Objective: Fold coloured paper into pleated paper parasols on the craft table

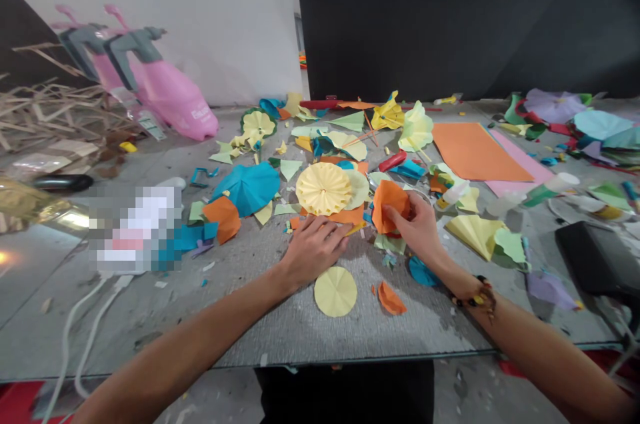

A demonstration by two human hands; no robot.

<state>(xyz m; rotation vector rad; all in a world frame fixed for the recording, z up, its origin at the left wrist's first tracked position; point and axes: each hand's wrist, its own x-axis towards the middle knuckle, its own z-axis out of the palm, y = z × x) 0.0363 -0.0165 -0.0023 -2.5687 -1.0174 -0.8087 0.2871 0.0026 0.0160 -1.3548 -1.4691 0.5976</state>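
Note:
My right hand (pixel 420 229) pinches a piece of orange paper (pixel 387 203) between thumb and fingers, held just over the paper scraps. Palm down, my left hand (pixel 316 249) lies on the table with its fingers extended. Its fingertips are close to a pleated pale yellow paper flower (pixel 324 188) and a small yellow strip (pixel 359 229), but whether they touch the strip I cannot tell. Nearer to me lie a creased pale yellow paper circle (pixel 335 291) and a cut orange scrap (pixel 391 299). A folded blue paper (pixel 247 188) sits left of the flower.
Pink spray bottles (pixel 173 97) stand at the back left by wooden sticks (pixel 35 111). A white power strip (pixel 135 231) with cables lies at left. Orange sheets (pixel 483 151), glue bottles (pixel 553 189) and a black device (pixel 590 257) are at right. Scraps cover the middle.

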